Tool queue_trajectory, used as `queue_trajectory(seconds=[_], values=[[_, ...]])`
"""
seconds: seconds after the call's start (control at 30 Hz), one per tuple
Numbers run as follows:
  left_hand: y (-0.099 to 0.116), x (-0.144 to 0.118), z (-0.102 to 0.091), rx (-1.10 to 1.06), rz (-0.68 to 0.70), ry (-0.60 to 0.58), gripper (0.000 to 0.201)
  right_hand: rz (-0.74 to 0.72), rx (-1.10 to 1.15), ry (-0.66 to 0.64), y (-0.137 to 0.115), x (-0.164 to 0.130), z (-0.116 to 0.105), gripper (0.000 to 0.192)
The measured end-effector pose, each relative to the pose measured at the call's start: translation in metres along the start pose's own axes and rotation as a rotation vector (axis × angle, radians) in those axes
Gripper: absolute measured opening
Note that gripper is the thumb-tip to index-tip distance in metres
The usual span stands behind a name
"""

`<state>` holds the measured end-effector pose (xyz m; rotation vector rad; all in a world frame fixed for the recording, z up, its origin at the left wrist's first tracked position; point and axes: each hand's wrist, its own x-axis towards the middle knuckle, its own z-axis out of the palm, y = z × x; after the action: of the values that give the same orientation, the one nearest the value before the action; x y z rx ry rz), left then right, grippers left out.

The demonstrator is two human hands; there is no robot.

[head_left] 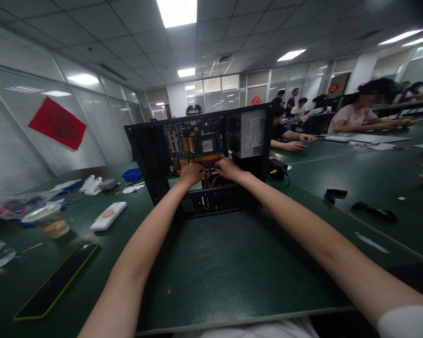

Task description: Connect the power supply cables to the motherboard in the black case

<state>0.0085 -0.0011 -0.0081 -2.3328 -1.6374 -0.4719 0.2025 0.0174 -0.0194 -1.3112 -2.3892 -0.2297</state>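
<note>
A black computer case (141, 159) stands open-sided on the green table (232, 263). Inside it are a motherboard (216, 129) with a bare processor socket area and a silver power supply (252, 134) at upper right. My left hand (193, 173) is at the board's lower edge, fingers curled. Close beside it, my right hand (229, 169) has its fingers pinched at the same edge, by a row of red and yellow slots (211, 160). What the fingertips hold, if anything, is too small to make out. Red, yellow and black cables (213, 179) hang just below and between both hands.
On the left lie a phone with a green edge (56, 284), a white box-shaped device (109, 216), a plastic cup (52, 223) and a blue tray (131, 175). Black straps (373, 211) lie to the right. Other people sit across the table, including one person (352, 117) at the right.
</note>
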Motion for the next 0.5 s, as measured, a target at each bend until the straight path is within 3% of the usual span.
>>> queue_trajectory(seconds=[0.5], values=[[0.0007, 0.0023, 0.0000, -0.036, -0.011, -0.005, 0.028, 0.023, -0.034, -0.027, -0.0040, -0.0008, -0.0017, 0.033]])
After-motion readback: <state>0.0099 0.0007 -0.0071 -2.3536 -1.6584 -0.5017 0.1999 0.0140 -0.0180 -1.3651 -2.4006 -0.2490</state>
